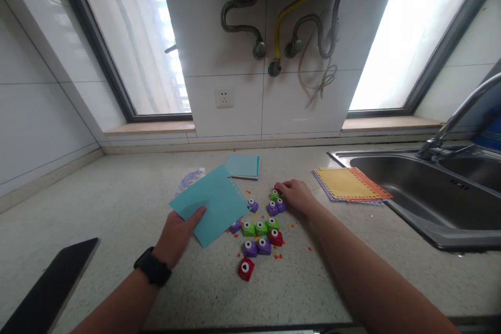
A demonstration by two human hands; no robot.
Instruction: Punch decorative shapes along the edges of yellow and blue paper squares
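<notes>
My left hand (pixel 177 235) pinches a light blue sheet of paper (pixel 217 203), thumb on top, tilted above the counter. One edge of the sheet has small cut-outs along it. Farther right, my right hand (pixel 296 194) is closed with its fingertips on a red craft punch (pixel 276 186), mostly hidden by the fingers. Close by are a green punch (pixel 274 195) and purple punches (pixel 272 209). Nearer to me sit more green punches (pixel 260 228), purple ones (pixel 263 246) and red ones (pixel 246 268). The sheet partly covers a purple punch (pixel 235 227).
Behind the sheet lies a stack of blue paper (pixel 243 166) beside a heap of purple paper bits (pixel 189 179). Yellow and orange punched sheets (pixel 346 183) lie by the sink (pixel 426 235). Orange scraps dot the counter (pixel 129 193). A black flat object (pixel 55 284) is at left.
</notes>
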